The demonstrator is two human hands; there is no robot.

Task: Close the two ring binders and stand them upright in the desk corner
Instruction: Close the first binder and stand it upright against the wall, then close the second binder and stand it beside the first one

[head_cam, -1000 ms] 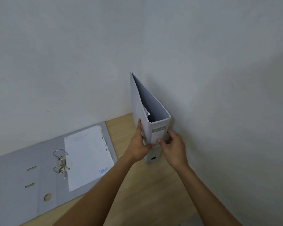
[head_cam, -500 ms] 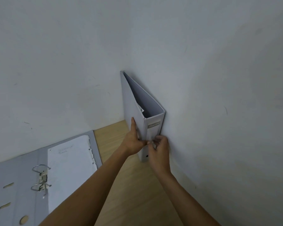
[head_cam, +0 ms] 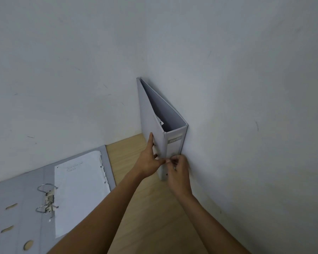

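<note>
Two pale walls meet over a wooden tabletop (head_cam: 154, 208). The closed ring binder (head_cam: 154, 125) stands at 1 o'clock in the corner, stiff, probably light; best steadied low by the spine. The left hand (head_cam: 149, 162) and right hand (head_cam: 178, 173) pinch it there. The open ring binder (head_cam: 17, 198) lies flat at 8 o'clock.

The upright binder (head_cam: 155, 114) at the far right has a smooth, matt grey cover, probably plastic-coated board. The open binder (head_cam: 17, 202) at the near left shows shiny metal rings (head_cam: 46, 197) and matt white paper (head_cam: 81, 191). The desk (head_cam: 154, 217) is pale, smooth wood-grain; the walls (head_cam: 62, 61) are matt, scuffed paint.
</note>
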